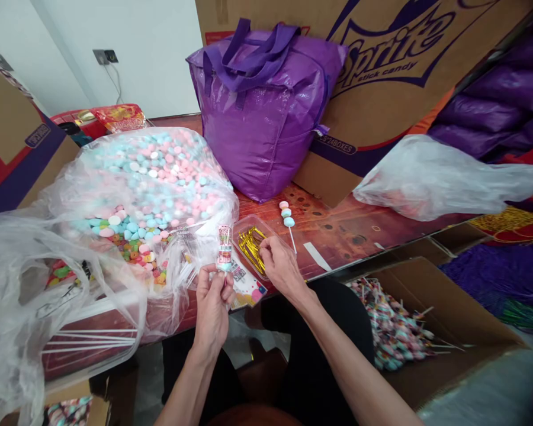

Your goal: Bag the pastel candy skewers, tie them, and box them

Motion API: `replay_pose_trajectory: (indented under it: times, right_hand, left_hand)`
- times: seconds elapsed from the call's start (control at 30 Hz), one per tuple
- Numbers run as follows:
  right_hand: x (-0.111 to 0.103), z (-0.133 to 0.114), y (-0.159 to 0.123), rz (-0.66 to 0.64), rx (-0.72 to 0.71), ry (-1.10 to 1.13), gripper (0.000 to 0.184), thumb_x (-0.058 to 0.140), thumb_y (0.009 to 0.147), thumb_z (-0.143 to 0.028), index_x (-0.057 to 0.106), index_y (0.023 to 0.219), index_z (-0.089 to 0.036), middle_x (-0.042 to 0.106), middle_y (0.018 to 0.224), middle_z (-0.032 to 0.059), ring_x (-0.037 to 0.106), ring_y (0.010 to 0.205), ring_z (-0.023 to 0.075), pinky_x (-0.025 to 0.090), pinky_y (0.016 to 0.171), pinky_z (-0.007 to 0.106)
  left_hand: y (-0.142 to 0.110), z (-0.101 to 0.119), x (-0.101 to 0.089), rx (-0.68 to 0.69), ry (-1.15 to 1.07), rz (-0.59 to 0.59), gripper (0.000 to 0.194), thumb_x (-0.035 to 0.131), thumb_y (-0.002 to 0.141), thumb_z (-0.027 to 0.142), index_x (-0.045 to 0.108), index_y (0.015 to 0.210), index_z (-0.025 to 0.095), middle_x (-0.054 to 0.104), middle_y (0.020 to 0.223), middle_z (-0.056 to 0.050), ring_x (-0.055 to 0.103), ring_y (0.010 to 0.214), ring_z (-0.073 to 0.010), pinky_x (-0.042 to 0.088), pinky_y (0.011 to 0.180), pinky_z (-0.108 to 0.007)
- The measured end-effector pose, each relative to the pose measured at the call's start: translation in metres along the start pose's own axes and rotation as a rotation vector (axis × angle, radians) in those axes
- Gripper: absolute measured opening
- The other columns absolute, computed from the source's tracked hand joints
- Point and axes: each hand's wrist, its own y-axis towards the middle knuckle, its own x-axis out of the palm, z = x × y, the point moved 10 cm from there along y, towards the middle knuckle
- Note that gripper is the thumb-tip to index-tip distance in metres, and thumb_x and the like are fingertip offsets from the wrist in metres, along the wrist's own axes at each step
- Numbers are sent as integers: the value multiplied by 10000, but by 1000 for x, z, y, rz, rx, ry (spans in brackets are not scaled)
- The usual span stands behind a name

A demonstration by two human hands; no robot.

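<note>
In my left hand (214, 300) I hold a candy stick in a printed clear wrapper (224, 242) upright, pinched at its lower end, with a pale blue candy showing at the bottom. My right hand (281, 265) is at the clear plastic tub (240, 226), fingertips pinched together on the gold twist ties (251, 247) inside. How many ties the fingers hold is hidden. Partly under the tub and close to my left hand lie printed wrappers (251, 291). Beyond my right hand, an unwrapped candy stick (286, 216) with pink and blue pieces lies on the table.
A big clear bag of pink and blue candies (160, 160) fills the left, with colourful ring candies (146, 254) in front and white sticks (93, 341) nearby. Behind stands a purple bag (262, 118) against a carton (382, 112). An open box of wrapped candy sticks (393, 325) stands lower right.
</note>
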Motion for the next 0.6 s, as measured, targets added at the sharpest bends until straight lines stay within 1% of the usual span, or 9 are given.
replay_pose_trajectory:
  times: [0.1, 0.2, 0.27, 0.33, 0.4, 0.47, 0.53, 0.6]
  right_hand:
    - [-3, 1, -2, 44, -2, 56, 150, 383, 908, -221, 530, 885, -198, 645, 809, 62, 608, 782, 214, 437, 748, 320]
    - [-5, 3, -3, 73, 7, 91, 146, 388, 906, -231, 528, 873, -207, 616, 757, 44, 585, 735, 207, 431, 717, 314]
    - [-8, 1, -3, 85, -5, 130, 156, 392, 909, -238, 535, 854, -210, 613, 753, 37, 574, 710, 195, 430, 703, 305]
    - [-13, -6, -7, 95, -27, 228, 162, 414, 914, -246, 559, 853, -207, 632, 785, 38, 572, 715, 186, 434, 701, 298]
    - [-15, -14, -14, 78, -32, 389, 150, 464, 918, -258, 599, 883, -205, 656, 833, 36, 580, 732, 180, 441, 694, 287]
    - [-12, -24, -26, 26, -23, 541, 132, 521, 918, -270, 636, 901, -210, 672, 858, 27, 596, 753, 176, 450, 690, 276]
    - [-3, -33, -40, -32, -19, 638, 125, 562, 916, -273, 664, 879, -212, 680, 848, 22, 612, 771, 176, 461, 704, 274]
    - [5, -37, -54, -44, 2, 681, 129, 586, 916, -279, 679, 858, -211, 687, 835, 20, 624, 773, 176, 469, 711, 274]
  left_hand:
    - [1, -1, 1, 3, 5, -6, 344, 776, 727, 269, 476, 889, 217, 567, 669, 50, 326, 494, -29, 214, 485, -160]
    - [3, -2, -1, 8, 6, 3, 345, 787, 715, 271, 488, 876, 212, 566, 675, 45, 339, 499, -31, 224, 486, -160]
    - [5, -2, -3, 15, 5, 6, 344, 793, 711, 272, 496, 874, 210, 566, 678, 43, 342, 502, -33, 232, 487, -160]
    - [7, -3, -3, 18, 7, 6, 346, 799, 706, 276, 503, 873, 209, 562, 674, 44, 343, 504, -34, 241, 488, -158]
    - [8, -4, -2, 11, 15, 5, 353, 807, 700, 280, 510, 876, 208, 561, 672, 44, 344, 504, -35, 249, 489, -157]
    - [7, -7, 1, -3, 24, -9, 359, 814, 699, 295, 514, 877, 207, 565, 675, 42, 343, 503, -35, 249, 486, -156]
    - [6, -10, 6, -18, 34, -38, 358, 817, 704, 314, 519, 873, 206, 556, 669, 47, 336, 501, -35, 242, 482, -158]
    - [3, -15, 12, -33, 46, -73, 346, 814, 714, 326, 525, 862, 205, 516, 643, 64, 331, 498, -37, 244, 480, -161]
